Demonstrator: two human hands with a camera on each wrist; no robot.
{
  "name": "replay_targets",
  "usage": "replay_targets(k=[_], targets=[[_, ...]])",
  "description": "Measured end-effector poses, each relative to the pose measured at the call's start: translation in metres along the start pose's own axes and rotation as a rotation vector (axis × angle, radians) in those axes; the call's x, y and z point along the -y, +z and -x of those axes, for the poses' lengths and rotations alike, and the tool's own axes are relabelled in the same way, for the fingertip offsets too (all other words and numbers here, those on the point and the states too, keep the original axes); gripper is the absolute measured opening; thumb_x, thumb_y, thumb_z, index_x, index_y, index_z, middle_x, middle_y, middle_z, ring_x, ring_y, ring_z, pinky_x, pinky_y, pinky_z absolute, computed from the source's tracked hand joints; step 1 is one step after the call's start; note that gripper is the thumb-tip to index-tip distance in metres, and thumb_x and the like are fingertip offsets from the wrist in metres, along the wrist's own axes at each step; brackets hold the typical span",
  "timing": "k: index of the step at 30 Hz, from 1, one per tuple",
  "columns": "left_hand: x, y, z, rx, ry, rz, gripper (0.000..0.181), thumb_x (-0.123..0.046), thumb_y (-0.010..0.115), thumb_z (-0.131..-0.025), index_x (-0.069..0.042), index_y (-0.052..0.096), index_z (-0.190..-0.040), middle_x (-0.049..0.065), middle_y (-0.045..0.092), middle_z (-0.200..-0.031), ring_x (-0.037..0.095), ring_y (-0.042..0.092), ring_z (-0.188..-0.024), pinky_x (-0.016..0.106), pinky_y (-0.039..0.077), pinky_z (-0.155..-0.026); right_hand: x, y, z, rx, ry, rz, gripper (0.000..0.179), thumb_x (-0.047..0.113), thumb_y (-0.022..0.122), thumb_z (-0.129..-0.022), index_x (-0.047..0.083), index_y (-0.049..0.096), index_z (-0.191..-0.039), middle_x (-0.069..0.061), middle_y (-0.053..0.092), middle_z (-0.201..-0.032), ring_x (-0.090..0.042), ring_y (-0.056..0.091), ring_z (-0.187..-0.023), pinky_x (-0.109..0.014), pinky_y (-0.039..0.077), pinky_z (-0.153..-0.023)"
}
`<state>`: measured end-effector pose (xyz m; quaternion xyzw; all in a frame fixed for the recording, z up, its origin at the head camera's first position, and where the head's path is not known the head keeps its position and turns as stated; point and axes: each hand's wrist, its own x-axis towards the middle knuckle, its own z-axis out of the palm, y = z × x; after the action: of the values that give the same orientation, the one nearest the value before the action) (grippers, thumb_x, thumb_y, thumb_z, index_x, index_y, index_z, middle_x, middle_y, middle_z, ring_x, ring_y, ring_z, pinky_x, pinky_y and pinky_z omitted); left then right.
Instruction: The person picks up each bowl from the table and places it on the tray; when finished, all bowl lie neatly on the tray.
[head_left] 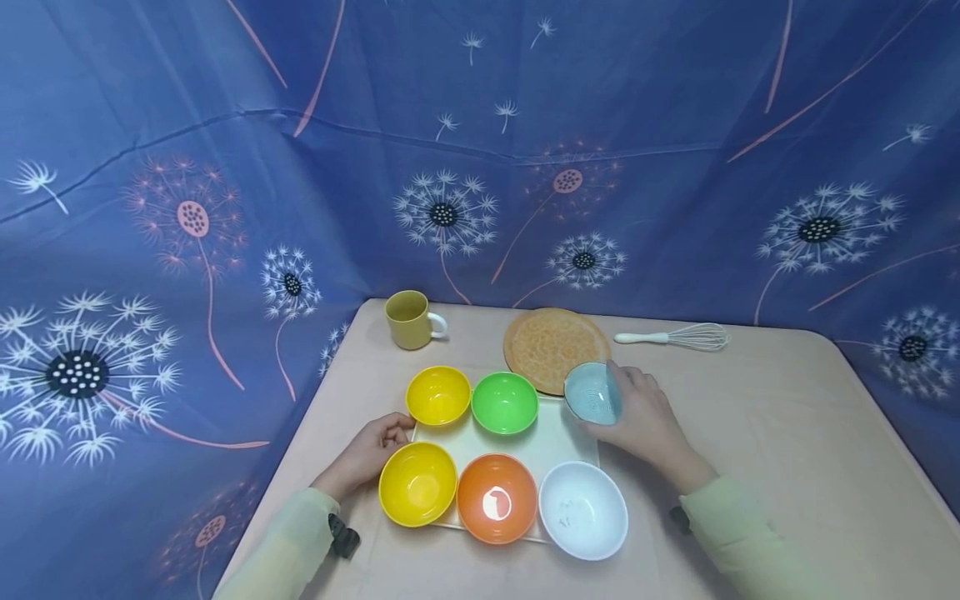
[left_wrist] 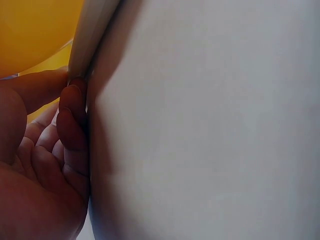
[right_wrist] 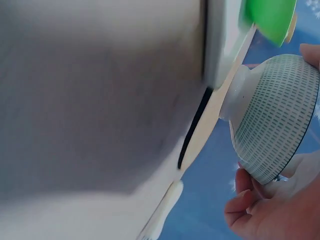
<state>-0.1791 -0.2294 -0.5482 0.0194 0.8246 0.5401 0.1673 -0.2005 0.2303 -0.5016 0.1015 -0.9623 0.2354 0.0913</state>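
Note:
My right hand [head_left: 645,412] grips a small light-blue bowl [head_left: 588,390] by its side, over the back right corner of the white tray [head_left: 551,433]. In the right wrist view the bowl [right_wrist: 280,110] shows a pale outside with rows of green dashes, and fingers and thumb span its rim. At the tray's left edge my left hand [head_left: 375,446] pinches the tray's rim [left_wrist: 95,40], fingers curled. Also on the tray are a yellow bowl [head_left: 438,396] and a green bowl [head_left: 505,403] behind, and a larger yellow bowl [head_left: 417,484], an orange bowl [head_left: 487,483] and a white bowl [head_left: 588,504] in front.
Behind the tray lies a round pizza-patterned board [head_left: 551,342], partly overlapped by the blue bowl. A mustard mug [head_left: 408,325] with a white handle stands at the back left. A white-handled whisk [head_left: 667,337] lies at the back right. A blue dandelion-print cloth [head_left: 637,100] hangs behind the table.

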Motion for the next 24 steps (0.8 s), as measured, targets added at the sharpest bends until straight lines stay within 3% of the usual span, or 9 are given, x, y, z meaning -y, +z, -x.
replay_targets(k=[9, 24], targets=[[0.000, 0.001, -0.002, -0.003, -0.002, -0.011, 0.035, 0.005, 0.064, -0.096, -0.008, 0.065, -0.128, 0.007, 0.061, -0.086, 0.023, 0.056, -0.077, 0.028, 0.046, -0.068, 0.018, 0.015, 0.005, 0.055, -0.019, 0.012, 0.117, 0.059, 0.089, -0.067, -0.002, 0.041, -0.155, -0.027, 0.053, -0.138, -0.043, 0.049, -0.123, -0.064, 0.042, -0.101], [0.000, 0.001, -0.002, 0.002, -0.020, -0.017, 0.035, 0.003, 0.066, -0.096, -0.009, 0.065, -0.129, 0.007, 0.063, -0.088, 0.023, 0.056, -0.078, 0.028, 0.047, -0.069, 0.016, 0.026, 0.012, 0.086, -0.007, 0.037, 0.121, 0.065, 0.087, -0.067, 0.000, 0.039, -0.157, -0.026, 0.052, -0.139, -0.043, 0.050, -0.123, -0.063, 0.045, -0.098]])
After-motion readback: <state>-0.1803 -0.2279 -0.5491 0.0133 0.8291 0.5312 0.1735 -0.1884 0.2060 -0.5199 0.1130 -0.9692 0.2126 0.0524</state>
